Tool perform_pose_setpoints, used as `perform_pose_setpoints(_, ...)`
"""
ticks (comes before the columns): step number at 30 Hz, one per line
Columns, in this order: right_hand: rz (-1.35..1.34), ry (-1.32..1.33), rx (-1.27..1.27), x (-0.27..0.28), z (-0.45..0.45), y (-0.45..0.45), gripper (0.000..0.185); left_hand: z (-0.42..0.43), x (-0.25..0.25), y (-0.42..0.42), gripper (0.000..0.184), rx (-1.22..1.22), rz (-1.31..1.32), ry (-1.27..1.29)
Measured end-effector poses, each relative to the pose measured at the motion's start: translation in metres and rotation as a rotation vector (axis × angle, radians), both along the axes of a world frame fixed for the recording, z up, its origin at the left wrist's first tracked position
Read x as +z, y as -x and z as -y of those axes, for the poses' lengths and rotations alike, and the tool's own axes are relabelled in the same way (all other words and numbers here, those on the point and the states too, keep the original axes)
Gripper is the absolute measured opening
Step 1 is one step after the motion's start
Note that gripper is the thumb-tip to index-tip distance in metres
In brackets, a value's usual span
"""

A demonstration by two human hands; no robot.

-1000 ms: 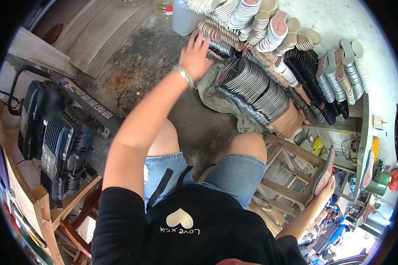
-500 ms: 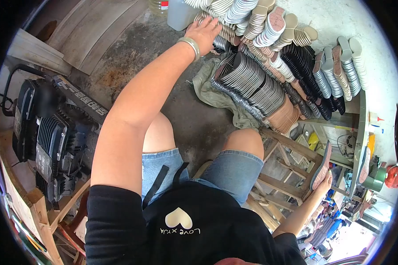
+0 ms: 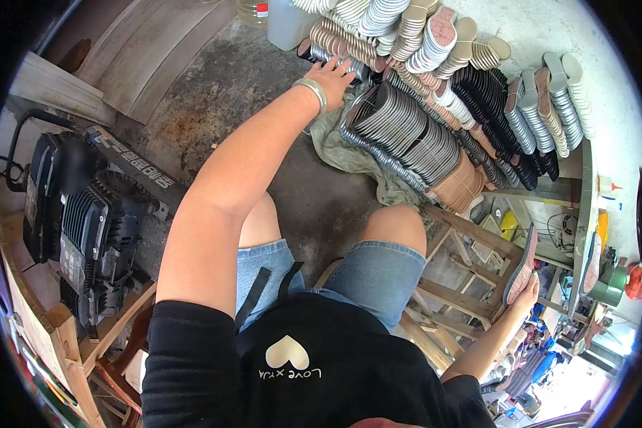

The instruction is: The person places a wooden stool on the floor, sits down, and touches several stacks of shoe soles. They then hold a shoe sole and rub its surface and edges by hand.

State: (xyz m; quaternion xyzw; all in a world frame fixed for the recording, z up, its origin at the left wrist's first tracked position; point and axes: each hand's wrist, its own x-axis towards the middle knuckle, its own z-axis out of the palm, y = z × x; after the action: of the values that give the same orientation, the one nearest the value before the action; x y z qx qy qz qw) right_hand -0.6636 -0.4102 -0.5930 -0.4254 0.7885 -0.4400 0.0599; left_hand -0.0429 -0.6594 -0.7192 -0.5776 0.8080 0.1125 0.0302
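My left hand (image 3: 327, 85) is stretched forward with its fingers spread, at the near end of a row of silver-grey shoe insoles (image 3: 342, 65). Whether the fingertips touch them I cannot tell. Just beyond lies a row of pinkish-brown insoles (image 3: 339, 41). On the right, my right hand (image 3: 524, 294) grips a single insole (image 3: 523, 265), pinkish on its face with a dark edge, held tilted on its side. Part of the right fingers is hidden behind it.
Packed rows of grey insoles (image 3: 396, 125) and black insoles (image 3: 486, 107) fill the floor by the wall. A wooden rack (image 3: 453, 307) stands beside my right knee. Black machinery (image 3: 85, 228) is at left, and a translucent jug (image 3: 290, 27) stands at the top.
My left hand has drawn back a little from the pinkish-brown row towards the silver-grey one, uncovering more insoles. My right hand still holds the insole in nearly the same place.
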Motion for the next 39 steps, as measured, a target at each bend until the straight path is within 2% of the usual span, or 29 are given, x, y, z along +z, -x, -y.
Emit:
perform_pose_setpoints(6,-0.06,-0.027,-0.022,-0.001,-0.001,0.004,0.033,-0.005,0.002,0.004,0.071,-0.049,0.049,-0.138)
perform_pose_setpoints(15,-0.006,-0.006,-0.014,-0.001,0.0,0.004,0.032,-0.009,-0.011,0.01,0.07,-0.028,-0.003,-0.105)
perform_pose_setpoints(17,0.104,0.038,0.008,-0.003,0.0,0.003,0.031,-0.011,-0.01,0.012,0.071,-0.04,0.02,-0.133)
perform_pose_setpoints(21,0.075,0.013,-0.03,0.0,0.0,-0.002,0.031,-0.021,-0.008,0.013,0.072,-0.053,0.048,-0.13)
perform_pose_setpoints(24,0.081,0.057,0.059,-0.005,0.0,0.009,0.031,-0.017,-0.022,0.016,0.073,-0.043,0.013,-0.038)
perform_pose_setpoints(27,0.125,0.06,0.047,-0.011,-0.003,0.027,0.03,-0.018,-0.021,0.02,0.073,-0.036,0.004,-0.178)
perform_pose_setpoints(39,0.069,-0.001,-0.001,-0.005,-0.011,0.026,0.033,-0.025,-0.05,0.03,0.075,-0.042,-0.014,-0.145)
